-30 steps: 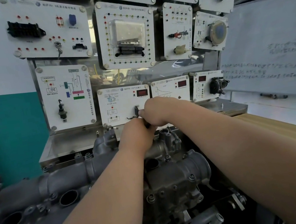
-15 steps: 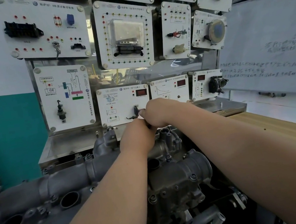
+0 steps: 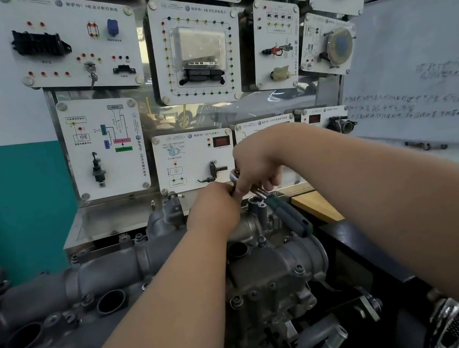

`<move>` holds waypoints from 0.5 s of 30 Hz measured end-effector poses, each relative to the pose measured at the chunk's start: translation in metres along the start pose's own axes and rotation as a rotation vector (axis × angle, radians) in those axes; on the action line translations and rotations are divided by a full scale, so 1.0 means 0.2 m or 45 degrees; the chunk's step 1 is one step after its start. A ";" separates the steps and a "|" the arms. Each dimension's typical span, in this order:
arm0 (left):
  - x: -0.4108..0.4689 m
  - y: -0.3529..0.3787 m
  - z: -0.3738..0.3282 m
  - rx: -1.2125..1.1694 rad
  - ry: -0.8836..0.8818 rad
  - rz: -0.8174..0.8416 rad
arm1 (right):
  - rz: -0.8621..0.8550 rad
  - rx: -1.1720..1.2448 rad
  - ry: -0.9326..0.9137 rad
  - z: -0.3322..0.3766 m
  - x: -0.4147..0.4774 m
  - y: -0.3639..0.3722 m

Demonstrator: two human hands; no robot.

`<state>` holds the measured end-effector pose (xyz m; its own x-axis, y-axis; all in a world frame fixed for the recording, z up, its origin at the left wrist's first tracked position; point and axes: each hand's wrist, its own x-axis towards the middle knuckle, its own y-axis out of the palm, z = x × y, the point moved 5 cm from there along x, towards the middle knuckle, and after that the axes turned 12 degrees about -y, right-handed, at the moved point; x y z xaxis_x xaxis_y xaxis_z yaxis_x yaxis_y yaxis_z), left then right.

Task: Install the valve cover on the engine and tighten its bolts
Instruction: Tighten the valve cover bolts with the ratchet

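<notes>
Since a second ago the right hand (image 3: 259, 160) has lifted a little and swung its tool round. A dark green handle now shows below it, where before nothing of the wrench (image 3: 288, 217) could be seen. The left hand (image 3: 212, 207) has stayed low at the same spot. I judge this a fresh stroke of tightening at the far end of the engine (image 3: 267, 275), with the task well into its bolt work. The right grip is narrow, thumb and curled fingers pinching the wrench's bright steel shank just above the handle. The left grip I cannot tell: only the back of the hand shows, its fingers hidden beyond. The valve cover and the bolt are presumably behind both hands, out of sight. The engine is rough grey cast metal, matt and lumpy, with round dark ports (image 3: 112, 301) on the left and a fat flanged tube (image 3: 291, 257) on the right. The handle looks rubbery, the shank polished. A wood-topped desk (image 3: 313, 206) stands just beyond
</notes>
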<state>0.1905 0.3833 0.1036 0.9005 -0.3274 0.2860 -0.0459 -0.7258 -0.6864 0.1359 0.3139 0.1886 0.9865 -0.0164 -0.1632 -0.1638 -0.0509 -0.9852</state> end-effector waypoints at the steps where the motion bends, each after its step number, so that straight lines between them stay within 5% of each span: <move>1: 0.00 0.00 0.00 -0.011 0.004 0.009 | -0.009 -0.097 -0.014 -0.01 -0.01 -0.01; 5: 0.01 0.00 0.00 -0.055 -0.022 0.011 | -0.195 -0.427 -0.145 0.00 0.03 -0.05; 15: -0.02 -0.07 -0.02 -0.229 -0.010 -0.223 | -0.218 -0.151 0.000 -0.02 0.06 -0.04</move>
<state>0.1864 0.3916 0.1141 0.9047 -0.1830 0.3847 0.0356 -0.8674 -0.4963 0.1487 0.3093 0.1940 1.0000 0.0021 0.0060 0.0063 -0.1700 -0.9854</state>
